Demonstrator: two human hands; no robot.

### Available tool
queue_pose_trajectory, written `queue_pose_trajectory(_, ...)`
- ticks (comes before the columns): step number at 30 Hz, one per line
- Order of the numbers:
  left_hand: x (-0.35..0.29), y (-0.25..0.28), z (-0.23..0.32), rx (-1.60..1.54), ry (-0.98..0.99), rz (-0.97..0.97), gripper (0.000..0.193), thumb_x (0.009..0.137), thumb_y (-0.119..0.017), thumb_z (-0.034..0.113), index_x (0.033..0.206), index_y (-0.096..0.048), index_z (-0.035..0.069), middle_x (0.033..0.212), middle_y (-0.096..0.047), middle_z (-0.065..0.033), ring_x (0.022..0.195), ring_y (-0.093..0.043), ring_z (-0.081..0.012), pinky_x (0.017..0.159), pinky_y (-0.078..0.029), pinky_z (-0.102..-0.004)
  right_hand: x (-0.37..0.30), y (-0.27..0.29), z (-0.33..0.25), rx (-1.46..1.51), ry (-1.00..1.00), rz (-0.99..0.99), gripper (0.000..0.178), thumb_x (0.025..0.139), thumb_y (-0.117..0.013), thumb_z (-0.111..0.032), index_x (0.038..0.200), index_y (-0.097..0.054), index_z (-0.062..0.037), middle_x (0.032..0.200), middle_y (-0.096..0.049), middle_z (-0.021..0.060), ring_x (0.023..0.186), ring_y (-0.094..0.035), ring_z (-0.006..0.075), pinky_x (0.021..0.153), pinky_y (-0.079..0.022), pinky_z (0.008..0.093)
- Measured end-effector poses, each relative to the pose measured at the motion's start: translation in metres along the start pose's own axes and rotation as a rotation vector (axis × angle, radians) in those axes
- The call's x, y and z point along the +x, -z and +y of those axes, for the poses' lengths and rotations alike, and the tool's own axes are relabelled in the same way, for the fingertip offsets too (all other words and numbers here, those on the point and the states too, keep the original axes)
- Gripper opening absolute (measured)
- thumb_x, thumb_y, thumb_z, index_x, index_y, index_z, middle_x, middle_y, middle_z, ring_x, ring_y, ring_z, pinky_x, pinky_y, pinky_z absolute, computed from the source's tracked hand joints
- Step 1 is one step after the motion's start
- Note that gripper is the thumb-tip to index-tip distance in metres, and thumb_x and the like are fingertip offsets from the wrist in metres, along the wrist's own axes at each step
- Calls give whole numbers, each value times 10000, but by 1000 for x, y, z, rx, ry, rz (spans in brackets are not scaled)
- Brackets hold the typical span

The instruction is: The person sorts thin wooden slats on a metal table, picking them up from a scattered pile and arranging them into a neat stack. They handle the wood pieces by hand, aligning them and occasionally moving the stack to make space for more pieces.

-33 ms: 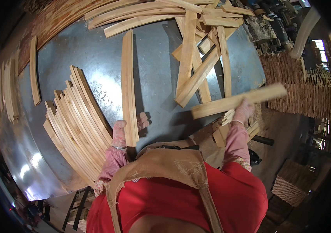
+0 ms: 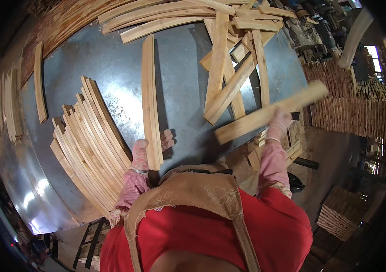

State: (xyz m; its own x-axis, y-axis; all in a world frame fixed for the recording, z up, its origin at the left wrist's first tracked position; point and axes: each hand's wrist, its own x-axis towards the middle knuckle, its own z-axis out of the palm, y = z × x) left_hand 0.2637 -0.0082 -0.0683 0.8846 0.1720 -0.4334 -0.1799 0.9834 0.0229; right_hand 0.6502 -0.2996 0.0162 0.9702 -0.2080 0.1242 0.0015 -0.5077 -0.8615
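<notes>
My left hand (image 2: 140,155), in a light work glove, is closed round the near end of a pair of wooden strips (image 2: 149,97). The thumb is on their left side and the fingertips show on the right. The strips point away from me across the grey metal table (image 2: 179,90). My right hand (image 2: 280,124), also gloved, grips a single wooden board (image 2: 270,111) by its middle. That board slants above the table's right edge, its right end higher in the picture and blurred. To the left of my left hand lies a row of wooden strips (image 2: 91,145), side by side on edge.
A loose heap of crossed boards (image 2: 229,68) covers the far right of the table. More long strips (image 2: 156,20) lie along the far edge. A single strip (image 2: 40,84) is at the far left. Stacked wood (image 2: 351,102) and a pale hose (image 2: 357,36) stand beyond on the right.
My right hand and its board have shifted slightly left, and the board slants more steeply, its left end lower. My left hand and its strips are nearly still.
</notes>
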Motion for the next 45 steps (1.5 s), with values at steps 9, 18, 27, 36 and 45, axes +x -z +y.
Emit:
queue_pose_trajectory(9, 6, 18, -8, 42, 50, 72, 833, 788, -804, 264, 1489, -514, -80, 1326, -707, -237, 1127, -737, -399, 973, -628, -551, -188, -225, -63, 320, 115, -897, 449, 1077, -666, -328, 1360, -627, 19, 1253, -710, 142, 1155, -651, 236, 1050, -503, 361)
queue_pose_trajectory(18, 9, 24, -7, 174, -29, 402, 663, 1021, -687, 434, 1496, -539, -3, 1298, -716, -199, 1139, -727, -364, 986, -614, -540, -72, -175, -16, -811, 451, -535, 791, 838, -766, -274, 1537, -489, -25, 1424, -621, 241, 1318, -579, 441, 1120, -480, 507)
queue_pose_trajectory(27, 38, 9, -12, 120, 34, 123, 865, 880, -824, 564, 1449, -567, -35, 1296, -710, -216, 1141, -715, -376, 977, -612, -538, -190, -168, -77, -196, 183, -1639, 407, 1113, -542, -294, 1416, -631, -38, 1345, -695, 229, 1228, -674, 383, 1063, -527, 434)
queue_pose_trajectory(36, 5, 63, 14, 351, -18, 240, 799, 910, -810, 417, 1517, -520, -15, 1361, -675, -100, 1228, -656, -252, 1050, -550, -396, -36, -474, -198, -545, 1147, -888, 784, 933, -716, -330, 1622, -437, -82, 1564, -560, 206, 1385, -556, 421, 1171, -443, 504)
queue_pose_trajectory(45, -26, 20, 35, 413, -328, 393, 736, 872, -868, 361, 1440, -584, -13, 1219, -723, -84, 1089, -702, -217, 943, -582, -356, -33, -543, -267, -986, 1350, -1019, 744, 898, -749, -343, 1564, -488, -140, 1430, -617, 189, 1363, -580, 361, 1144, -478, 462)
